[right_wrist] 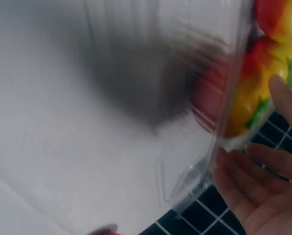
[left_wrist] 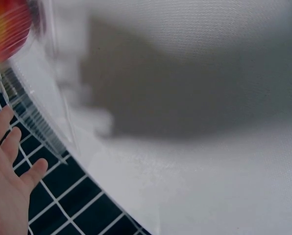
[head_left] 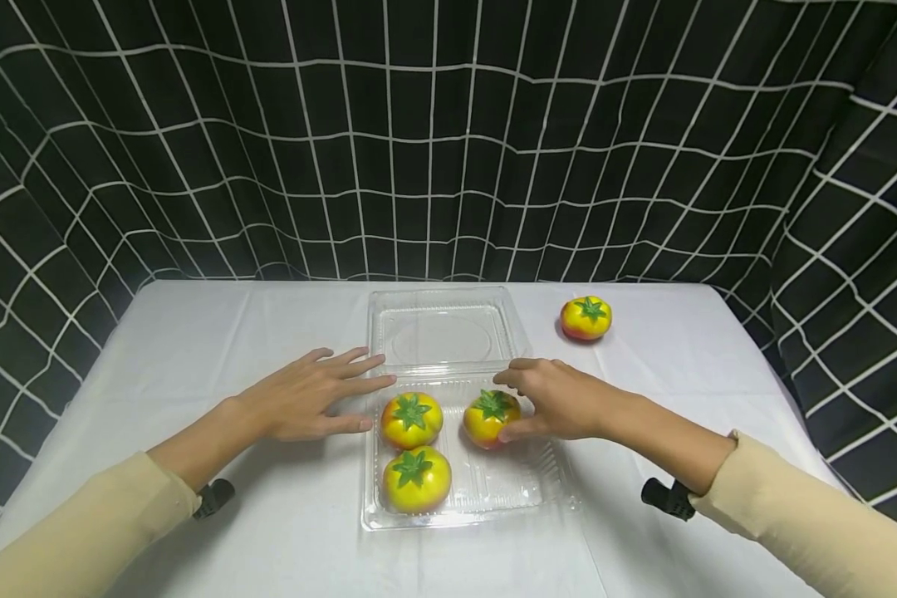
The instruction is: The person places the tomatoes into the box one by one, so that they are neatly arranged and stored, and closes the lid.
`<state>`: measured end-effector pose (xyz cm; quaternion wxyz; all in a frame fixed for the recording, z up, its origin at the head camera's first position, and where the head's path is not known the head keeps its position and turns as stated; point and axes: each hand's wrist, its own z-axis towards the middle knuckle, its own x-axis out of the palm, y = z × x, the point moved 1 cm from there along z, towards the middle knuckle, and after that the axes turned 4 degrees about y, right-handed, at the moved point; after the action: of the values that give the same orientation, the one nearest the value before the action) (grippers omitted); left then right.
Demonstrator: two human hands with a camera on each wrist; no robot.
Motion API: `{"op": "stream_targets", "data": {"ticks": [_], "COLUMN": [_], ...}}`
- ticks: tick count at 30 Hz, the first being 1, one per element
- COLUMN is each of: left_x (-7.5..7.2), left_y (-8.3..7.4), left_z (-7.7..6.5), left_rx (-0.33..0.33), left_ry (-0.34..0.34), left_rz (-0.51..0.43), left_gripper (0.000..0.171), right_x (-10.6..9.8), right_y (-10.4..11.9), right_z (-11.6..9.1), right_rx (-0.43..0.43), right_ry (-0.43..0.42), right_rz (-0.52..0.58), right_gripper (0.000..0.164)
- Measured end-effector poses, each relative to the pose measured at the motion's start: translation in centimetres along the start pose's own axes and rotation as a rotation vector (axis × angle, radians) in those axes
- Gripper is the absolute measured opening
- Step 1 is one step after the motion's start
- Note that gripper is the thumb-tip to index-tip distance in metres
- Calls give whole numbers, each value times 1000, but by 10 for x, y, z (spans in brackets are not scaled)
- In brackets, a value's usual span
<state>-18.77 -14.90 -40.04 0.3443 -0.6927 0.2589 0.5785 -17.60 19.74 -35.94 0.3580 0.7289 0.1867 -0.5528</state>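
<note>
A clear plastic clamshell box (head_left: 508,490) lies open on the white cloth, its lid (head_left: 448,332) folded back away from me. Two yellow-red toy tomatoes, a rear one (head_left: 411,419) and a front one (head_left: 417,479), sit along the box's left side. A third toy tomato (head_left: 491,418) is in the box's right half. Around it my right hand (head_left: 561,403) spreads thumb and fingers loosely; in the right wrist view the fingers (right_wrist: 241,176) stand off the fruit. My left hand (head_left: 310,399) hovers at the box's left edge, fingers outstretched, holding nothing.
Another toy tomato (head_left: 586,318) rests on the cloth (head_left: 665,349) to the right of the lid. A dark curtain with a white grid (head_left: 448,166) rises behind the table and along both sides.
</note>
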Motion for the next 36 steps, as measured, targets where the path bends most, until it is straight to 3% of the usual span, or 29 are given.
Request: {"op": "stream_targets", "data": {"ticks": [4,11,18,29,36], "left_x": [0,1,2,0,-2], "left_y": [0,0,0,-1,-1], "left_z": [0,0,0,0,0], "left_rx": [-3,9,7,7,6], "left_ry": [0,-2,-3,-6,-3], "left_rz": [-1,-3,-6,1,1], "left_gripper": [64,64,64,64,64], "right_x": [-11,-36,-52,-59,-52], "right_y": [-5,-23,-53,-100,-130], "right_z": [2,7,6,-1,-7], "right_rx": [20,60,156,303,461], "right_ry": [3,-91,-183,-307,-335], "right_rz": [49,104,145,175,244], "right_gripper": [62,56,54,54,74]}}
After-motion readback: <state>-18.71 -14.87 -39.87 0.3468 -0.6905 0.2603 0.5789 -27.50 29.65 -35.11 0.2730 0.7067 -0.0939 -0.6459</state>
